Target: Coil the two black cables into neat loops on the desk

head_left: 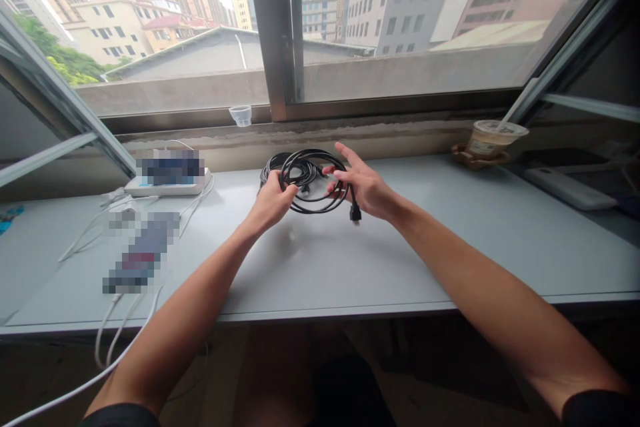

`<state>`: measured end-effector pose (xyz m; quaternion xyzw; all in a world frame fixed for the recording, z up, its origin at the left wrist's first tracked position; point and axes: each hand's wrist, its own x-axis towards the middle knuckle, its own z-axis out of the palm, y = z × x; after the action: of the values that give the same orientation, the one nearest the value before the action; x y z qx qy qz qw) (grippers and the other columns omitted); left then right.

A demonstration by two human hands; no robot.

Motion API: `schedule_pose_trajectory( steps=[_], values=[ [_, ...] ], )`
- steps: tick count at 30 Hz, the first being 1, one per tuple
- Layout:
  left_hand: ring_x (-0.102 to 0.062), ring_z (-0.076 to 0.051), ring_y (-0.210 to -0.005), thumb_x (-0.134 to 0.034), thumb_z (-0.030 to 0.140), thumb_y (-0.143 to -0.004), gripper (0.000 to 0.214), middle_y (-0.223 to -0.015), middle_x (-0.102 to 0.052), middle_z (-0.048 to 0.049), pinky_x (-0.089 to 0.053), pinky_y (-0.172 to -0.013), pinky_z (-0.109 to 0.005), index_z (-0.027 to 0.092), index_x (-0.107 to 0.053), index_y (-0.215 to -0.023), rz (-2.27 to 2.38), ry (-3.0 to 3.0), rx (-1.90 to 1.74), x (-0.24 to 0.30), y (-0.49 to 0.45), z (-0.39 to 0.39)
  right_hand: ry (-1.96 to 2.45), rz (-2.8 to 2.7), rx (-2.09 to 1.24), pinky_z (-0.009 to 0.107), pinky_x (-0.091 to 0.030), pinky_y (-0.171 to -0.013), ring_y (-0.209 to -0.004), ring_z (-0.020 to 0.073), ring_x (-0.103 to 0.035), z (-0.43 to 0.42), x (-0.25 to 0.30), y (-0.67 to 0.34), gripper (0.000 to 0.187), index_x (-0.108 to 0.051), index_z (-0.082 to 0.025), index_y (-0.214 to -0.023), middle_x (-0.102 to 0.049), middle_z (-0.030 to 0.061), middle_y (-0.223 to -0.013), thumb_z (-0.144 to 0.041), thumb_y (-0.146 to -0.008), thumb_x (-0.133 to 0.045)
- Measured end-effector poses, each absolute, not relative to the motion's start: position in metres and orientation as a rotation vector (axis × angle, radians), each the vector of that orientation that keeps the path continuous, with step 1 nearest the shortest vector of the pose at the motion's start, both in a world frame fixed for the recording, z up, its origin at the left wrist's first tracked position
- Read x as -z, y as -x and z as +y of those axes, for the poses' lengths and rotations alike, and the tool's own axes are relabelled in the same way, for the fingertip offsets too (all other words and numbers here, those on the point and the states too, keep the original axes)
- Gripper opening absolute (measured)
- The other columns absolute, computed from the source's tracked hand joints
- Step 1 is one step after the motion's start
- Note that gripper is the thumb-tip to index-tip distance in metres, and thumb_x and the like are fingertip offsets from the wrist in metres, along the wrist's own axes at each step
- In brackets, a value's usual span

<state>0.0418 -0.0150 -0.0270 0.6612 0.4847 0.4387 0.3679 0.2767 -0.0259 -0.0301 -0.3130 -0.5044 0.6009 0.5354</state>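
Above the table, a black power cord (316, 212) hangs in several round loops between my two hands. My left hand (274, 201) is closed on the left side of the loops, thumb on top. At the right side, my right hand (367, 188) has the cord between its thumb and fingers, while its index finger points up and away. A black plug end (355, 213) dangles just below the right hand. More black cable coils (273, 163) show behind the held loops; I cannot tell whether they belong to the same cord.
On the left stand a white power strip (165, 188) and a blurred phone-like device (143, 253) with white cables (107, 320). A clear plastic cup (241, 115) sits on the sill. At right are a drink cup with a straw (493, 139) and a pale flat device (575, 188).
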Motion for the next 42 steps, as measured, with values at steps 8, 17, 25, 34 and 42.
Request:
schedule_pose_trajectory(
  steps=[8, 17, 25, 34, 42],
  values=[
    [-0.046, -0.014, -0.061, -0.059, 0.040, -0.095, 0.025, -0.076, -0.054, 0.0002, -0.040, -0.052, -0.025, 0.021, -0.067, -0.109, 1.192, -1.639, -0.973, 0.025, -0.044, -0.020, 0.835, -1.206, -1.249, 0.030, -0.059, -0.051, -0.046, 0.0077, -0.038, -0.020, 0.040, -0.270, 0.055, -0.064, -0.029, -0.133, -0.046, -0.0085, -0.070, -0.060, -0.089, -0.075],
    [-0.056, -0.010, -0.058, -0.081, 0.058, -0.085, 0.050, -0.071, -0.054, 0.0028, -0.062, -0.063, -0.030, 0.016, -0.070, -0.110, 0.770, -1.400, -0.814, 0.017, -0.032, -0.013, 0.846, -1.174, -1.247, 0.020, -0.034, -0.039, -0.050, 0.0068, -0.041, -0.019, 0.031, -0.285, 0.038, -0.056, -0.026, -0.098, -0.060, -0.0045, -0.082, -0.048, -0.081, -0.081],
    [-0.070, -0.015, -0.069, -0.062, 0.079, -0.090, 0.067, -0.089, -0.066, -0.0051, -0.061, -0.064, -0.029, 0.015, -0.067, -0.112, 0.858, -1.493, -0.875, 0.025, -0.042, -0.016, 0.884, -1.303, -1.353, 0.018, -0.015, -0.037, -0.045, 0.0034, -0.024, -0.029, 0.023, -0.279, 0.034, -0.067, -0.022, -0.106, -0.047, -0.0061, -0.072, -0.045, -0.084, -0.078],
    [-0.041, -0.006, -0.056, -0.059, 0.021, -0.088, 0.030, -0.081, -0.051, -0.0013, -0.031, -0.043, -0.016, 0.011, -0.074, -0.112, 0.912, -1.257, -1.011, 0.018, -0.065, -0.035, 0.991, -1.440, -1.263, 0.021, -0.043, -0.040, -0.051, 0.0081, -0.049, -0.036, 0.032, -0.259, 0.026, -0.058, -0.021, -0.097, -0.059, -0.0016, -0.079, -0.045, -0.096, -0.068],
    [-0.029, -0.004, -0.048, -0.057, 0.029, -0.095, 0.034, -0.077, -0.042, 0.0037, -0.026, -0.041, -0.016, 0.017, -0.070, -0.124, 0.951, -1.085, -1.185, 0.009, -0.049, -0.021, 0.787, -1.190, -1.475, 0.031, -0.061, -0.062, -0.061, 0.0121, -0.057, -0.027, 0.047, -0.257, 0.035, -0.064, -0.023, -0.132, -0.062, -0.0015, -0.081, -0.040, -0.101, -0.061]
  ],
)
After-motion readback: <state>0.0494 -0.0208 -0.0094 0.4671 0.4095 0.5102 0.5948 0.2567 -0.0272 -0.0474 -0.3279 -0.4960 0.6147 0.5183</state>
